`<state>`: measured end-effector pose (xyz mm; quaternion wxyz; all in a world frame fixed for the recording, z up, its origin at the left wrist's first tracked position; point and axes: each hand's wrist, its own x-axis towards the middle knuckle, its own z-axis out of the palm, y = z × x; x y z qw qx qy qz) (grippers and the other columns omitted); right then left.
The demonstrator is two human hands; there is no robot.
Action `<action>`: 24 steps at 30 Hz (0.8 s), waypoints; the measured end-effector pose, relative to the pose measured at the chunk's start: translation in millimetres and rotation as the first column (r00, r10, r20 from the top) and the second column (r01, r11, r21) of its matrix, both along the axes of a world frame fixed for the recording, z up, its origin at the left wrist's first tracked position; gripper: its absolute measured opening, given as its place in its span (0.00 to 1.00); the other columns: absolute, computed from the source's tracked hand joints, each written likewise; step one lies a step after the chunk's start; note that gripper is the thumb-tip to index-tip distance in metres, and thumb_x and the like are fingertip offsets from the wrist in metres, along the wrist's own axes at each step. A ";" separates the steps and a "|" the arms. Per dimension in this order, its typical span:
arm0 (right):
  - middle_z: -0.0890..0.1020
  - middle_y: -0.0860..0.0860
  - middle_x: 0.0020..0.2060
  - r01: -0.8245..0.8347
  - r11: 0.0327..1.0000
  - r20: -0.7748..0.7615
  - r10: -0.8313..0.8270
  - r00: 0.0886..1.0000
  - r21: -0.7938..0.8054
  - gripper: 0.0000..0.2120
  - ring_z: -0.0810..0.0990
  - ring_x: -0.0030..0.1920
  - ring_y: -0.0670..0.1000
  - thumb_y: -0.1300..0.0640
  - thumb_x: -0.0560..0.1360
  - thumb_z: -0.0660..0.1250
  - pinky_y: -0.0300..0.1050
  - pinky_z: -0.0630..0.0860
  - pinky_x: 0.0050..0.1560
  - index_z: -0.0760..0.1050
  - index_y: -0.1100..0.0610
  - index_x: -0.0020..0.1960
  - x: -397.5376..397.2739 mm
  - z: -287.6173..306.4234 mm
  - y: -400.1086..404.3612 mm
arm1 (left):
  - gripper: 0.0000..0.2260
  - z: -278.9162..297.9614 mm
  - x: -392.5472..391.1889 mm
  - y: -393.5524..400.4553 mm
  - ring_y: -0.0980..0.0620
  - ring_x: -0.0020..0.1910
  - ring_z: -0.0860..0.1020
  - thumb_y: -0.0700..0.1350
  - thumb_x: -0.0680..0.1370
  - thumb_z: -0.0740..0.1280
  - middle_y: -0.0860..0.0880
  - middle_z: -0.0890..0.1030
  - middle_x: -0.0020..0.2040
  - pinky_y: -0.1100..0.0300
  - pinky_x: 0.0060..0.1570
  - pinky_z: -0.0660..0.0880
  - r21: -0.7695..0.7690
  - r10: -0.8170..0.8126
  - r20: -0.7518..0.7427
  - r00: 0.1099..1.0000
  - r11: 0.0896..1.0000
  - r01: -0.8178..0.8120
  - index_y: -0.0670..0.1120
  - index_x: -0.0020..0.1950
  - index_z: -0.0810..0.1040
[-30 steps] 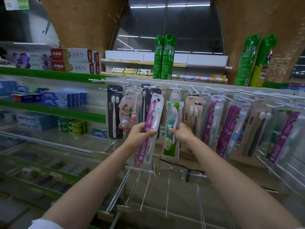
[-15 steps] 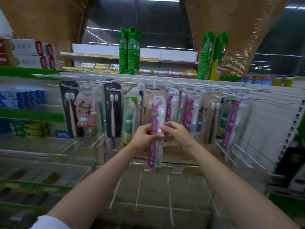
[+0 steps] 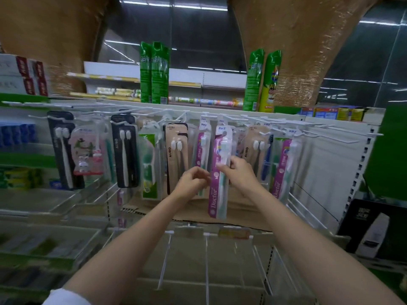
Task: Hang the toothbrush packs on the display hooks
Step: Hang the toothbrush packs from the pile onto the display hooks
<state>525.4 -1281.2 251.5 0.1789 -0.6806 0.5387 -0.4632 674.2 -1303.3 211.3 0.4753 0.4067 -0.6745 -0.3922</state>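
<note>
A single head-worn wide-angle view faces forward and slightly down, close to the hook rack (image 3: 220, 113) at arm's reach.

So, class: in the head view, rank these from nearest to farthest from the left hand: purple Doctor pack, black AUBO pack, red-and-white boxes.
From the left hand:
1. purple Doctor pack, just right, gripped by the right hand
2. black AUBO pack, hanging left
3. red-and-white boxes, far upper left
</note>
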 end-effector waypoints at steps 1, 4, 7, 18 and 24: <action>0.81 0.50 0.46 0.006 1.000 0.002 -0.006 1.000 -0.008 0.10 0.80 0.47 0.49 0.53 0.77 0.64 0.45 0.76 0.49 0.77 0.57 0.55 5.2 4.5 -3.0 | 0.08 1.3 0.8 1.3 0.49 0.49 0.78 0.35 0.76 0.63 0.46 0.79 0.49 0.59 0.44 0.75 0.021 -0.047 0.006 0.999 0.999 0.047 0.44 0.53 0.74; 0.78 0.46 0.41 -0.028 1.000 -0.030 0.027 0.999 -0.010 0.09 0.78 0.43 0.46 0.53 0.78 0.63 0.38 0.70 0.40 0.75 0.57 0.54 19.2 15.7 -11.1 | 0.12 3.1 0.9 3.6 0.49 0.53 0.80 0.43 0.76 0.67 0.46 0.80 0.54 0.55 0.53 0.78 0.096 -0.132 -0.047 0.990 0.986 0.136 0.46 0.59 0.73; 0.73 0.44 0.36 -0.060 0.997 -0.112 0.065 0.992 0.054 0.06 0.73 0.37 0.43 0.52 0.79 0.62 0.36 0.65 0.34 0.71 0.55 0.51 26.1 21.2 -13.2 | 0.11 4.2 3.2 6.1 0.55 0.47 0.82 0.44 0.77 0.66 0.49 0.81 0.50 0.62 0.43 0.79 0.111 -0.123 -0.102 0.987 0.985 0.135 0.45 0.59 0.73; 0.76 0.57 0.62 -0.061 0.962 0.060 0.047 0.997 0.264 0.19 0.76 0.61 0.54 0.69 0.77 0.58 0.52 0.76 0.62 0.68 0.60 0.68 1.6 -17.3 -24.7 | 0.12 6.5 24.3 -4.2 0.45 0.54 0.77 0.45 0.78 0.64 0.43 0.77 0.54 0.48 0.56 0.75 0.138 0.265 -0.053 0.963 0.957 -0.256 0.41 0.59 0.72; 0.61 0.53 0.75 -0.170 0.921 0.162 0.119 0.980 0.352 0.31 0.61 0.74 0.55 0.56 0.79 0.60 0.60 0.61 0.72 0.49 0.47 0.77 30.4 -23.7 -46.5 | 0.14 3.3 30.3 -10.8 0.48 0.53 0.77 0.48 0.76 0.67 0.46 0.78 0.53 0.51 0.55 0.75 0.112 0.351 0.008 0.936 0.930 -0.350 0.43 0.59 0.74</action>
